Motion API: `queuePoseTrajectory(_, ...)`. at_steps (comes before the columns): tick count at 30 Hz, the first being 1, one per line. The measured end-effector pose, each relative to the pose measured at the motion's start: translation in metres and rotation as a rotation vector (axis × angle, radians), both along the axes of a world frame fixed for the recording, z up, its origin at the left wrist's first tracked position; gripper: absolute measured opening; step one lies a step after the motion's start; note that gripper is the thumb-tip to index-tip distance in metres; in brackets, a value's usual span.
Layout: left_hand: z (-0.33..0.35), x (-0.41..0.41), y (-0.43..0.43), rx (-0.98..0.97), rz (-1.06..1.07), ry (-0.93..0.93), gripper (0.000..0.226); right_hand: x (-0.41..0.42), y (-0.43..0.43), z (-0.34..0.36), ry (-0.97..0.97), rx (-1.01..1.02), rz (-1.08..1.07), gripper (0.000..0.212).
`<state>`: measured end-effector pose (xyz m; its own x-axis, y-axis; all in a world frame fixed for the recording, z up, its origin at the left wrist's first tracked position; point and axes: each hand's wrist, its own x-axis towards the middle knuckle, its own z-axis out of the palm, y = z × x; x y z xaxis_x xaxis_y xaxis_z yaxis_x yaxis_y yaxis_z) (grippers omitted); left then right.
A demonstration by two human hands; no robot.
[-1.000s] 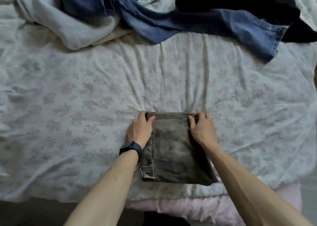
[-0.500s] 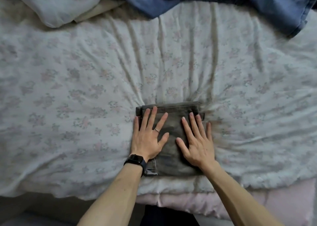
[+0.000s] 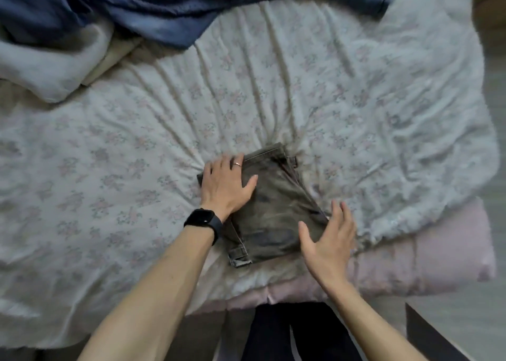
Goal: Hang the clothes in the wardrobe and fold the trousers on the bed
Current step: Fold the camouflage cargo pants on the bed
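While left hand (image 3: 226, 186) presses, trousers (image 3: 276, 210) lie folded

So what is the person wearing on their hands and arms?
No sleeves are in view. The left hand has a thin, pale metal ring on one finger, and its wrist carries a black smartwatch with a dark rectangular face and black strap. The right hand wears nothing that shows.

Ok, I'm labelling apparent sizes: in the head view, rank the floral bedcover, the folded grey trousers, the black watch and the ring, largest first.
1. floral bedcover
2. folded grey trousers
3. black watch
4. ring
No two look close in size.
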<state>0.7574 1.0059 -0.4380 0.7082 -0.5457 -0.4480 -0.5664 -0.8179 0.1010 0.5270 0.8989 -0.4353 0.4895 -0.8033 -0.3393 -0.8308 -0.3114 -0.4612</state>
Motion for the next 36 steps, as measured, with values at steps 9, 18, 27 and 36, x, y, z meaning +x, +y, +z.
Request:
queuePoseTrajectory(9, 0.004, 0.064, -0.057, 0.146, 0.154, 0.546, 0.061, -0.015, 0.036, -0.015, -0.117, 0.888, -0.740, 0.059)
queuePoseTrajectory(18, 0.042, 0.056, 0.027, -0.274, 0.623, 0.692, 0.036, 0.021, 0.005, 0.018, -0.213, 0.480, -0.516, 0.039)
queuePoseTrajectory(27, 0.011, 0.012, 0.062, -0.489, 1.161, 0.700, 0.055, 0.156, -0.089, 0.000, -0.159, 0.328, 0.088, 0.040)
queuePoseTrajectory(36, -0.005, 0.055, 0.086, -0.677, 1.217, 1.012, 0.043, 0.140, -0.113, 0.002, -0.170, 0.850, 0.051, 0.058)
